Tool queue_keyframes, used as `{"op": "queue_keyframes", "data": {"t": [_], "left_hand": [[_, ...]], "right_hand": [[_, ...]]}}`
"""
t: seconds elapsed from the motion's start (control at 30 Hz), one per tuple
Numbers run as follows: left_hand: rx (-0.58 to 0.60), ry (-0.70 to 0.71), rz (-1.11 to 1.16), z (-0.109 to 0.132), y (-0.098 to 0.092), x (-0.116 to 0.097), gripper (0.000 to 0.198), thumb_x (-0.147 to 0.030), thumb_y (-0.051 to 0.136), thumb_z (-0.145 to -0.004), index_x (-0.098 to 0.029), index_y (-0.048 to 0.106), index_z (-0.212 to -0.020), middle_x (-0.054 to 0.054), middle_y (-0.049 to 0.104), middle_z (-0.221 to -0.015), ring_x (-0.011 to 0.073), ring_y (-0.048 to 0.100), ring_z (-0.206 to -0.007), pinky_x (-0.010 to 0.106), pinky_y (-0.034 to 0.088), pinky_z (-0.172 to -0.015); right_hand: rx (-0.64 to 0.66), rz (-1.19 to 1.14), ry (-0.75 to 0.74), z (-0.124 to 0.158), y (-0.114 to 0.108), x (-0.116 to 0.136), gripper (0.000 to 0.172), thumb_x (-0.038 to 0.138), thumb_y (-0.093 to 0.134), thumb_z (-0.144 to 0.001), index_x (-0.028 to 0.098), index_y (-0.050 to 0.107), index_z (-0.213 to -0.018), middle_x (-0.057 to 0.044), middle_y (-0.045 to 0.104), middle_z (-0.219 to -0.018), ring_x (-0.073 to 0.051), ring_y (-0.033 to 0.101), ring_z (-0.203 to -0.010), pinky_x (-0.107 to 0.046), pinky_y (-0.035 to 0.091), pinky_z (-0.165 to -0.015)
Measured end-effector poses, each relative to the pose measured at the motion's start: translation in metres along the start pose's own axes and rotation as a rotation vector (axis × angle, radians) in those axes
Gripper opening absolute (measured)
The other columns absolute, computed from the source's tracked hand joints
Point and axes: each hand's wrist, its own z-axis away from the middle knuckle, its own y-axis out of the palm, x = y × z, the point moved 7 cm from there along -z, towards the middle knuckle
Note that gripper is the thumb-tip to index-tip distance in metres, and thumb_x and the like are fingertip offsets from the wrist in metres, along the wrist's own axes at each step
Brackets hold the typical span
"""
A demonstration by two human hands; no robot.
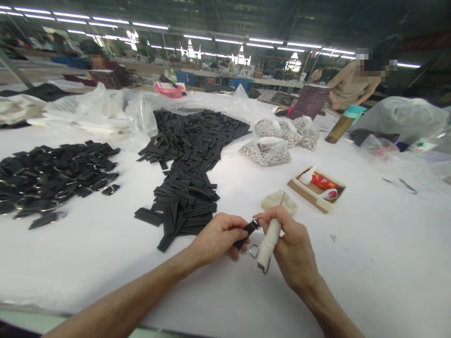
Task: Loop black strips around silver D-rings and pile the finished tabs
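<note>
The left hand [223,234] pinches a black strip [243,238] between thumb and fingers, just above the white table [369,281]. A metal ring [256,224] sits at the upper end of the strip, beside the fingertips of the right hand [296,244]. The right hand is closed around a white wrapped handle [269,244], which slants down toward the left. A loose ring [250,252] shows between the strip and the handle – whether it lies on the table cannot be told.

Adjacent items: a pale block [278,202] is just beyond the right hand; an open box [319,205] holding a red tube [322,181] stands to its right. A heap of black strips [186,192] lies beyond the left hand. Ringed black pieces [63,178] form a separate heap at far left. Clear bags of metal parts [266,152] lie farther back.
</note>
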Motion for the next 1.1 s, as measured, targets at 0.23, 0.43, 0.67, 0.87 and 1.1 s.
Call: {"op": "queue_keyframes", "data": {"t": [0.23, 0.43, 0.67, 0.87, 1.1], "left_hand": [[-0.071, 0.100, -0.114, 0.003, -0.001, -0.005, 0.018, -0.017, 0.048, -0.073, -0.013, 0.066, -0.074, 0.006, 0.064, -0.069, 0.0175, 0.061, -0.066, 0.022, 0.050, -0.052], [-0.049, 0.005, 0.219, 0.001, -0.005, 0.000, 0.037, -0.017, 0.058, -0.072, -0.017, 0.051, -0.108, 0.006, 0.067, -0.072, 0.0202, 0.065, -0.066, 0.027, 0.052, -0.053], [-0.087, -0.060, 0.599, -0.003, -0.015, 0.009, 0.030, -0.013, 0.067, -0.067, -0.012, 0.063, -0.097, 0.009, 0.069, -0.083, 0.0169, 0.066, -0.065, 0.028, 0.054, -0.065], [-0.097, -0.080, 0.763, -0.003, -0.012, 0.015, 0.016, -0.003, 0.060, -0.070, -0.010, 0.066, -0.083, 0.009, 0.070, -0.080, 0.0153, 0.066, -0.068, 0.026, 0.053, -0.069], [-0.014, -0.076, 0.857, -0.002, -0.004, 0.011, 0.021, 0.000, 0.055, -0.071, -0.009, 0.067, -0.084, 0.008, 0.070, -0.079, 0.0154, 0.066, -0.066, 0.028, 0.054, -0.070]], "right_hand": [[0.048, 0.016, 0.010, -0.004, 0.000, -0.001, 0.008, 0.028, 0.055, -0.080, 0.022, 0.054, -0.075, 0.002, 0.062, -0.066, -0.015, 0.057, -0.064, -0.026, 0.043, -0.060], [-0.076, -0.035, -0.048, -0.003, -0.013, 0.000, 0.003, 0.024, 0.052, -0.084, 0.023, 0.053, -0.086, -0.003, 0.067, -0.089, -0.017, 0.061, -0.080, -0.031, 0.046, -0.073], [0.104, 0.110, -0.501, 0.007, 0.009, 0.032, 0.016, 0.006, 0.047, -0.081, 0.021, 0.050, -0.080, -0.005, 0.065, -0.097, -0.017, 0.059, -0.082, -0.029, 0.046, -0.070], [0.105, 0.272, -0.706, 0.012, 0.024, 0.043, 0.021, 0.003, 0.039, -0.082, 0.019, 0.049, -0.072, -0.007, 0.065, -0.082, -0.017, 0.055, -0.072, -0.027, 0.045, -0.061], [0.055, 0.169, -0.586, 0.012, 0.019, 0.033, 0.017, 0.007, 0.045, -0.083, 0.020, 0.050, -0.073, -0.004, 0.062, -0.075, -0.016, 0.056, -0.071, -0.026, 0.045, -0.062]]}}
